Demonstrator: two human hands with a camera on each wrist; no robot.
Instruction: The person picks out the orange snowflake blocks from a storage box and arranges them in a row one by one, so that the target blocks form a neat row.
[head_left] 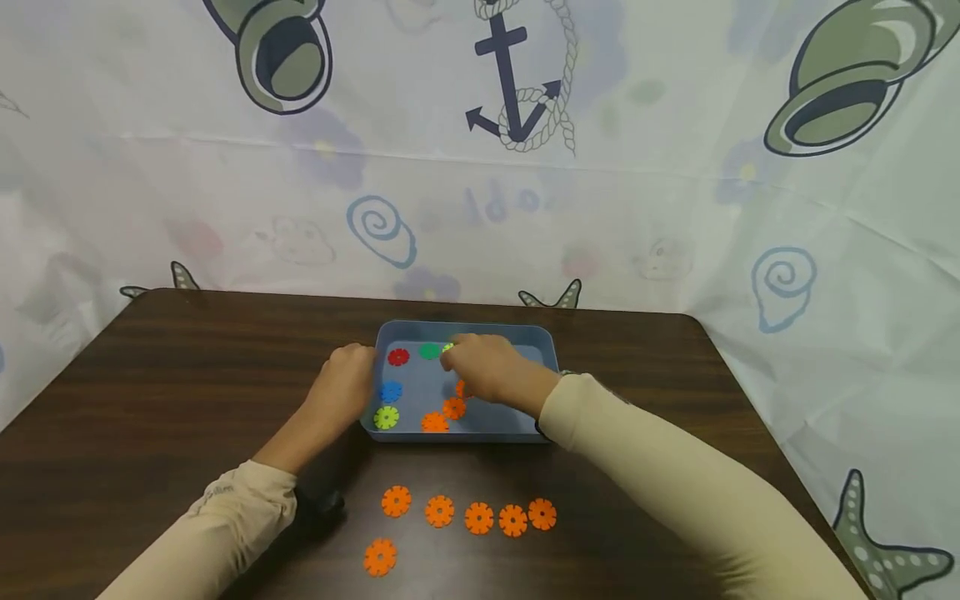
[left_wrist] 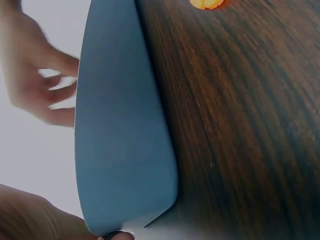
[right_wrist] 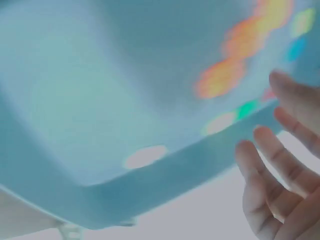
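A shallow blue-grey tray [head_left: 495, 429] stands on the table with notched plastic discs inside. My left hand [head_left: 347, 379] grips the tray's left rim; in the left wrist view its fingertips show at the tray's lower corner. My right hand [head_left: 483, 367] is above the tray's far part, beside a lime disc [head_left: 447, 347]. In the right wrist view its fingers are parted and loosely bent, with nothing visible between them. Near the left side lie a red disc [head_left: 398, 357], a green disc [head_left: 430, 351], a blue disc [head_left: 391, 392] and another lime disc [head_left: 386, 417]. Orange discs [head_left: 453, 408] lie mid-tray, partly hidden.
On the dark wooden table [head_left: 187, 417], several orange discs [head_left: 478, 518] form a loose row in front of the tray. A single orange disc [head_left: 380, 557] sits nearer, left of centre. A printed cloth [head_left: 450, 225] hangs behind the table.
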